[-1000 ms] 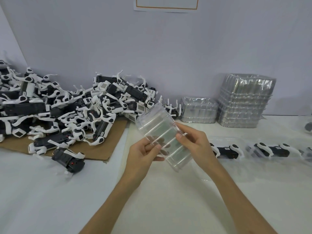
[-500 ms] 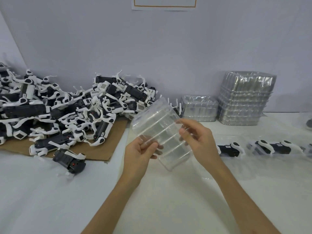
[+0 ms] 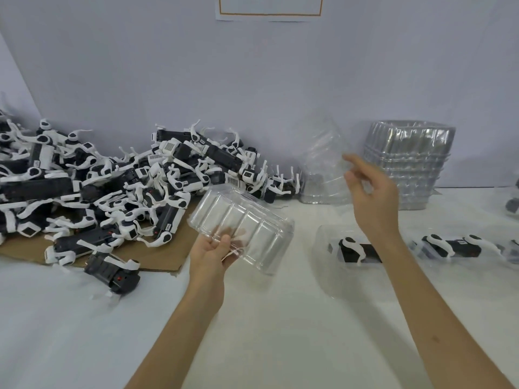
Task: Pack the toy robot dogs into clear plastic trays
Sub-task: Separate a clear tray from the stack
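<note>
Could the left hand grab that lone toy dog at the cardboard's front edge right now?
Probably not yet. The left hand grips a tray, so its fingers are busy. The way to the dog looks free, though: only bare table lies between.

No text is legible anywhere. Barcode stickers (image 3: 155, 158) sit on several toy dogs (image 3: 216, 155) in the heap: the bars are visible, but the digits are too small to read. One square dotted code label (image 3: 168, 147) near the top of the heap is unreadable. On a small printed tag (image 3: 167, 226) on a dog at the heap's front, the characters are blurred. The sheet (image 3: 269, 7) on the wall (image 3: 252, 80) shows an orange frame only and is cut off at the top edge.
</note>
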Demonstrator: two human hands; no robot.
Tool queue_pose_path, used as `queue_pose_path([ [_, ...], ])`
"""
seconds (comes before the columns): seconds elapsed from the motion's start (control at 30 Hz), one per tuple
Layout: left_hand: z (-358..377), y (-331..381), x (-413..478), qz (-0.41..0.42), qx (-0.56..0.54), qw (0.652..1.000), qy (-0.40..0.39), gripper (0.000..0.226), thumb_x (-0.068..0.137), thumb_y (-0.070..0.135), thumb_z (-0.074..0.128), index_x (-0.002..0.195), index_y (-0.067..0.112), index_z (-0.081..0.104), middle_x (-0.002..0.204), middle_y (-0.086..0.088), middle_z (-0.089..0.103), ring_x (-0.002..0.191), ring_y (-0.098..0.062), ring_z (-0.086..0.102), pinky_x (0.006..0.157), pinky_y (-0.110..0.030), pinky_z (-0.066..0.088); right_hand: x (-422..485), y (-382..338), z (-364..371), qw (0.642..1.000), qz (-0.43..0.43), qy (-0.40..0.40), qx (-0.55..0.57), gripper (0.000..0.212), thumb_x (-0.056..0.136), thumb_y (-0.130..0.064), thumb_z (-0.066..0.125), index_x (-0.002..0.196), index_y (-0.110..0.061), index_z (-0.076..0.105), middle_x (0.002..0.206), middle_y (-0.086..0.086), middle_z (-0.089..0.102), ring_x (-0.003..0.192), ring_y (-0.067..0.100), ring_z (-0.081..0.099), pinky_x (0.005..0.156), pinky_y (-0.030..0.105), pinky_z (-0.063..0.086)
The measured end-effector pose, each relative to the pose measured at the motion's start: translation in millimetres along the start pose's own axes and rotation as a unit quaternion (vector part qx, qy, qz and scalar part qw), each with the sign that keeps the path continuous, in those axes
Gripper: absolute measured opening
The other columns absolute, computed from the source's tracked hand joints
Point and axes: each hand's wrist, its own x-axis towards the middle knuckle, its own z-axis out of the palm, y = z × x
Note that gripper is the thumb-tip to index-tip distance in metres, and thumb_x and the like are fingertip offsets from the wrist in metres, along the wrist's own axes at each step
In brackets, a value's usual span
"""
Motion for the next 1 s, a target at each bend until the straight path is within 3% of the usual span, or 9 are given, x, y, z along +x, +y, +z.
queue_pose_path([
  [0.2,4,8,-5,-0.009,-0.067,0.998,-0.004,0.015,0.101,-0.002,0.048,0.096,0.006,0.058,0.083,-0.006,0.072,0.071,-0.013,0.071,0.069,-0.026,0.059,1,8,-12,0.998,-0.005,0.070,-0.009,0.030,0.100,-0.013,0.059,0.127,-0.020,0.067,0.114,-0.004,0.066,0.098,-0.002,0.057,0.092,0.011,0.043],
  [0.3,14,27,-4,0.003,-0.135,0.990,-0.050,0.017,0.102,0.001,0.044,0.105,0.009,0.059,0.095,-0.002,0.076,0.080,-0.012,0.072,0.073,-0.027,0.060,-11,19,-21,0.993,-0.002,0.119,-0.016,0.028,0.100,-0.012,0.058,0.125,-0.019,0.068,0.107,-0.003,0.064,0.092,-0.005,0.054,0.086,0.008,0.042],
  [0.53,101,52,23,-0.004,-0.191,0.970,-0.154,0.019,0.104,0.002,0.043,0.093,0.015,0.052,0.092,0.000,0.076,0.082,-0.012,0.072,0.080,-0.031,0.059,-17,39,-36,0.976,0.051,0.213,-0.006,0.028,0.100,-0.015,0.056,0.126,-0.017,0.066,0.105,-0.001,0.062,0.091,0.005,0.054,0.080,0.012,0.043],
  [0.6,128,41,38,-0.048,-0.112,0.981,-0.147,0.013,0.104,0.005,0.048,0.094,0.012,0.053,0.099,-0.006,0.071,0.084,-0.013,0.067,0.084,-0.036,0.054,-19,40,-38,0.975,0.052,0.218,-0.012,0.028,0.100,-0.014,0.056,0.125,-0.017,0.067,0.105,0.002,0.063,0.091,0.008,0.054,0.078,0.013,0.042],
  [0.63,135,30,44,-0.075,-0.005,0.987,-0.140,0.007,0.103,0.008,0.051,0.098,0.011,0.054,0.108,-0.010,0.068,0.091,-0.015,0.064,0.087,-0.037,0.051,-19,41,-38,0.974,0.056,0.220,-0.012,0.028,0.100,-0.013,0.056,0.125,-0.016,0.067,0.106,0.003,0.064,0.091,0.009,0.054,0.079,0.015,0.043],
  [0.7,135,4,43,-0.162,0.258,0.936,-0.178,0.015,0.102,0.016,0.056,0.116,0.010,0.054,0.127,-0.013,0.061,0.112,-0.022,0.058,0.093,-0.039,0.047,-21,43,-40,0.970,0.066,0.233,-0.010,0.027,0.100,-0.014,0.057,0.124,-0.016,0.067,0.106,0.002,0.064,0.091,0.009,0.054,0.081,0.021,0.046],
  [0.77,126,-20,35,-0.233,0.362,0.879,-0.205,0.025,0.101,0.023,0.057,0.121,0.012,0.048,0.126,-0.010,0.054,0.115,-0.024,0.052,0.093,-0.038,0.043,-22,43,-38,0.968,0.070,0.240,-0.014,0.026,0.099,-0.016,0.057,0.123,-0.018,0.068,0.104,-0.002,0.062,0.089,0.003,0.054,0.083,0.025,0.047],
  [0.87,106,-44,24,-0.207,0.292,0.919,-0.168,0.015,0.101,0.026,0.055,0.109,0.014,0.057,0.120,-0.006,0.058,0.108,-0.022,0.057,0.089,-0.034,0.047,-26,36,-30,0.973,0.022,0.223,-0.053,0.028,0.099,-0.011,0.057,0.124,-0.019,0.067,0.100,-0.005,0.058,0.087,-0.005,0.053,0.086,0.023,0.047],
  [1.0,71,-31,19,-0.213,0.090,0.964,-0.131,0.029,0.105,0.034,0.045,0.116,0.013,0.062,0.119,-0.011,0.069,0.107,-0.028,0.068,0.088,-0.039,0.053,-39,15,1,0.982,-0.127,0.079,-0.112,0.032,0.097,-0.008,0.060,0.127,-0.016,0.067,0.090,-0.001,0.057,0.084,0.018,0.054,0.086,0.042,0.047],
])
